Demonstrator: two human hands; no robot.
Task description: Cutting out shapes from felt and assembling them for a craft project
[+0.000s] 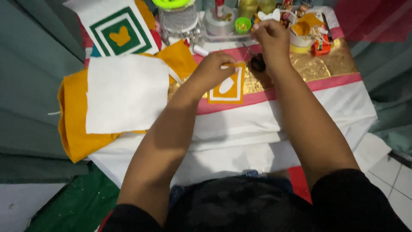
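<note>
Head view: left hand (212, 68) fingers pinch orange felt square (227, 88); right hand (270, 38) fingers pinched, contents unclear.

small orange felt square (231, 88) with white border and white centre shape, flat on cloth, top edge pinched

The surface (266, 129) wore a white cloth with pink and gold bands. Orange felt (73, 124) and a white sheet (124, 92) lay left; jars (180, 21) and tubs (219, 21) stood far.
</note>
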